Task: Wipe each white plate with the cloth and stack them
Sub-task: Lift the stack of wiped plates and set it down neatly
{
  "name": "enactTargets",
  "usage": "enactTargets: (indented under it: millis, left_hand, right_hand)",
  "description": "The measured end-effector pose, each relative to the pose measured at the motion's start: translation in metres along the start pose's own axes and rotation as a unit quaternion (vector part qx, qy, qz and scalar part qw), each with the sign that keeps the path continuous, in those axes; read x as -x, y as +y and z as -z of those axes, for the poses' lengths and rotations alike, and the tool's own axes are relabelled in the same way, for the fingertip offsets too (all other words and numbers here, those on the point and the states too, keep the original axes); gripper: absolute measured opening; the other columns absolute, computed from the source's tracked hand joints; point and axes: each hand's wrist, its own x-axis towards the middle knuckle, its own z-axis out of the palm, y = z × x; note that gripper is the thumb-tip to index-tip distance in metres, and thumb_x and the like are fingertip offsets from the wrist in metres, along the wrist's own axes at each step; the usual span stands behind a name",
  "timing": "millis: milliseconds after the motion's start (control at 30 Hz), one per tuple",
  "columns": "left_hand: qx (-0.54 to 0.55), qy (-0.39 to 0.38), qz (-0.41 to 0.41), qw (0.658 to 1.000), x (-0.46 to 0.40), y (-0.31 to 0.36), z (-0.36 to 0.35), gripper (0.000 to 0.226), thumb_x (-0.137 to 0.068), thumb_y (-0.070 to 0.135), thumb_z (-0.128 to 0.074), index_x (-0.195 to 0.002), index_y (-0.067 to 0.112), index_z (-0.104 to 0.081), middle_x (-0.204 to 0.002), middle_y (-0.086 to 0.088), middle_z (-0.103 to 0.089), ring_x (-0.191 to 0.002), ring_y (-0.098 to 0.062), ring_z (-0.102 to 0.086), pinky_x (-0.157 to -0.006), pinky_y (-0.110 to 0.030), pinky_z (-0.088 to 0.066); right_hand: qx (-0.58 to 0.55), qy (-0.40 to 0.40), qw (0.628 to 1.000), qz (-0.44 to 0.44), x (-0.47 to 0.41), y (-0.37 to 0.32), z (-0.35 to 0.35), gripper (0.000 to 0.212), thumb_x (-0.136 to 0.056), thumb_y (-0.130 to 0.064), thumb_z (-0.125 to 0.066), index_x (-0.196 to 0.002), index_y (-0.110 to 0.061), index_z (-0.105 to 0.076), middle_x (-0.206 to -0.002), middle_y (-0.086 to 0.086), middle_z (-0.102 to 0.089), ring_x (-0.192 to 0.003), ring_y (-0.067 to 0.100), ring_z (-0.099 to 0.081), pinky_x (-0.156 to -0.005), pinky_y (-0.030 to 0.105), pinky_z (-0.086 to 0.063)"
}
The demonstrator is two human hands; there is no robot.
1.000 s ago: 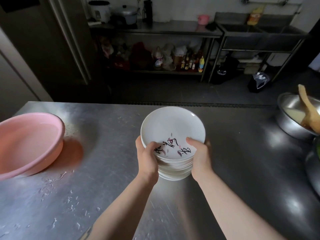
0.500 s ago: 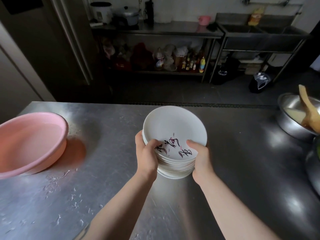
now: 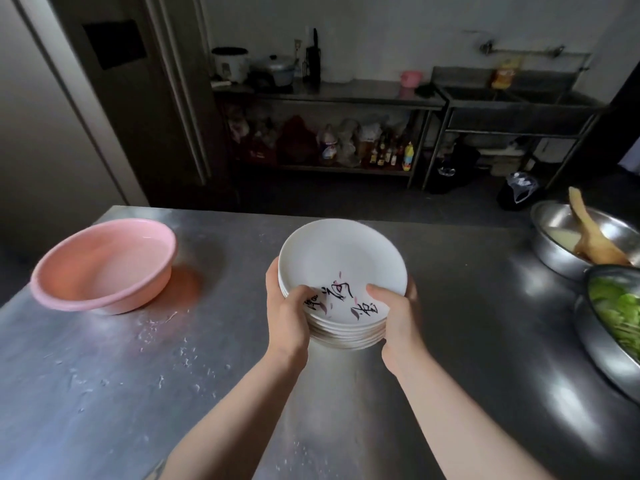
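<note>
Stack of white plates [image 3: 341, 268] at centre of the steel table [image 3: 467, 306], tilted so the far rim sits higher than the near rim. Whether its base touches the tabletop cannot be told. Top plate carries dark brush-style lettering with small pink marks along its 6 o'clock edge.

Left hand [image 3: 289, 311] grips the stack at about 8 o'clock: thumb curled over the top plate's rim onto the lettering, fingers wrapped round the side and under. Right hand [image 3: 398, 315] grips at about 4 o'clock in the same way, thumb over the rim, fingertips showing behind the stack's far side. Both forearms come in from 6 o'clock.

Pink basin [image 3: 104, 265] at 9 o'clock from the stack, well apart, holding clear water. Water droplets [image 3: 166, 344] scattered on the table between basin and near edge.

At 3 o'clock, by the right table edge: a metal bowl [image 3: 554, 244] with a wooden spatula [image 3: 592, 233] leaning in it, and just nearer, a second metal bowl of green leaves [image 3: 620, 313].

At 12 o'clock, across the floor: steel shelving [image 3: 329, 98] with pots on top and bottles below, steel sink [image 3: 519, 105] to its right.
</note>
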Motion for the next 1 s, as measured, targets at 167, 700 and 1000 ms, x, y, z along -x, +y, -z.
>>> enactTargets:
  millis: [167, 700, 1000]
  left_hand:
    - [-0.001, 0.031, 0.0, 1.0, 0.05, -0.009, 0.023, 0.06, -0.06, 0.019, -0.058, -0.118, 0.036, -0.058, -0.116, 0.0, -0.066, -0.109, -0.022, -0.062, -0.089, -0.04, -0.053]
    - [0.0, 0.16, 0.014, 0.987, 0.194, -0.051, 0.132, 0.066, -0.06, 0.014, -0.057, -0.124, 0.028, -0.057, -0.12, -0.006, -0.065, -0.113, -0.028, -0.06, -0.089, -0.044, -0.052]
    - [0.014, 0.19, -0.044, 0.981, 0.304, -0.048, 0.22, 0.076, -0.051, 0.025, -0.061, -0.126, 0.024, -0.056, -0.122, -0.011, -0.063, -0.109, -0.024, -0.059, -0.083, -0.035, -0.048]
  right_hand:
    - [-0.004, -0.01, 1.0, -0.013, 0.046, 0.015, 0.016, 0.053, -0.069, -0.001, -0.069, -0.109, -0.035, -0.062, -0.104, -0.005, -0.071, -0.102, 0.021, -0.064, -0.088, 0.039, -0.052]
    - [0.027, -0.075, 0.99, -0.12, 0.177, 0.114, 0.038, 0.055, -0.052, -0.017, -0.072, -0.1, -0.041, -0.064, -0.096, -0.008, -0.073, -0.094, 0.018, -0.068, -0.079, 0.036, -0.053]
    - [0.027, -0.146, 0.982, -0.116, 0.306, 0.15, 0.042, 0.05, -0.056, -0.016, -0.071, -0.094, -0.048, -0.064, -0.097, -0.006, -0.073, -0.092, 0.021, -0.07, -0.08, 0.044, -0.056]
